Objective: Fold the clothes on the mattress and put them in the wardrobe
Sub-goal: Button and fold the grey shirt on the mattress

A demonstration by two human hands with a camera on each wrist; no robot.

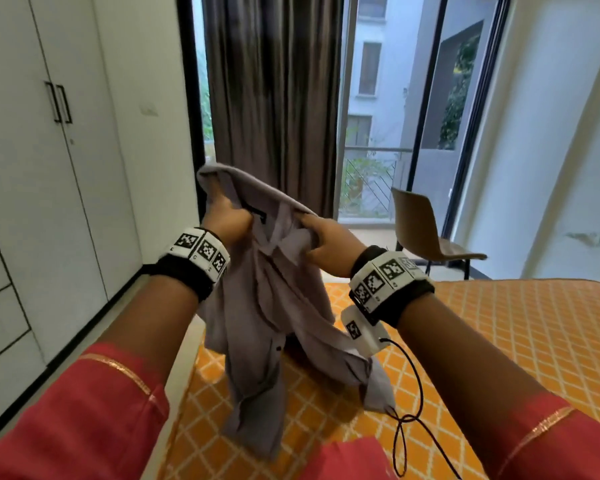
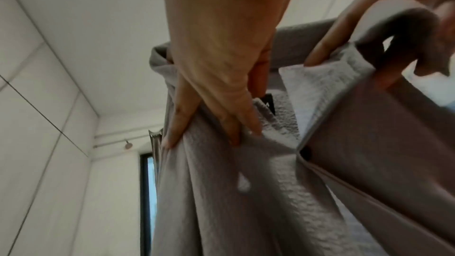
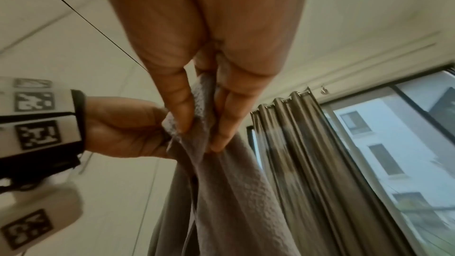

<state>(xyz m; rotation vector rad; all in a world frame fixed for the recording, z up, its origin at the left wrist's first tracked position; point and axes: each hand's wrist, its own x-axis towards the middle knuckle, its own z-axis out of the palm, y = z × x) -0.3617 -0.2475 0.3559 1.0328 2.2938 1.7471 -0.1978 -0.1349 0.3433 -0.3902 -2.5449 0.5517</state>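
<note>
Item: grey textured button-front shirt (image 1: 274,306), hanging in the air above the orange diamond-patterned mattress (image 1: 499,341), its hem trailing onto the cover. The left hand (image 1: 227,218) is gripping the collar end, fingers curled into the cloth; the right hand (image 1: 326,242) is pinching the neck edge just beside it. Step in hand, seemingly: straightening before folding. Next: laying it flat, front down. White closed wardrobe (image 1: 49,168) is standing to the left.
</note>
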